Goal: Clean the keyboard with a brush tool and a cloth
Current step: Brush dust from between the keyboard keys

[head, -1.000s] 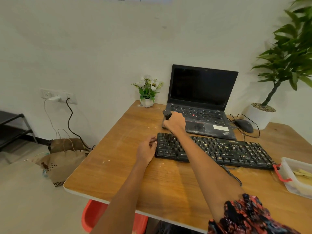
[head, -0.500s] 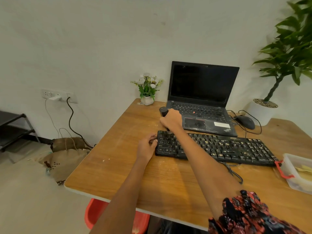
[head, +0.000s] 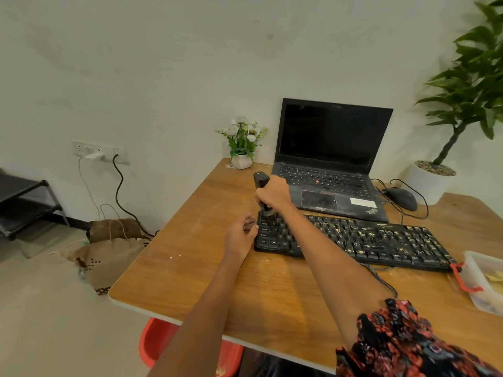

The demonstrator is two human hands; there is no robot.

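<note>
A black keyboard strewn with pale crumbs lies on the wooden table. My right hand grips a black brush tool held upright, its lower end down on the keys at the keyboard's far left corner. My left hand rests on the table against the keyboard's left edge, its curled fingers touching that edge. No cloth is in view.
An open black laptop stands behind the keyboard, with a mouse and cables to its right. A small flower pot is at the back, a large potted plant at the right. A clear plastic box sits beyond the keyboard's right end.
My right hand has brought the brush tool down from beside the laptop onto the keyboard's top left keys. The left hand stays at the keyboard's left edge.
</note>
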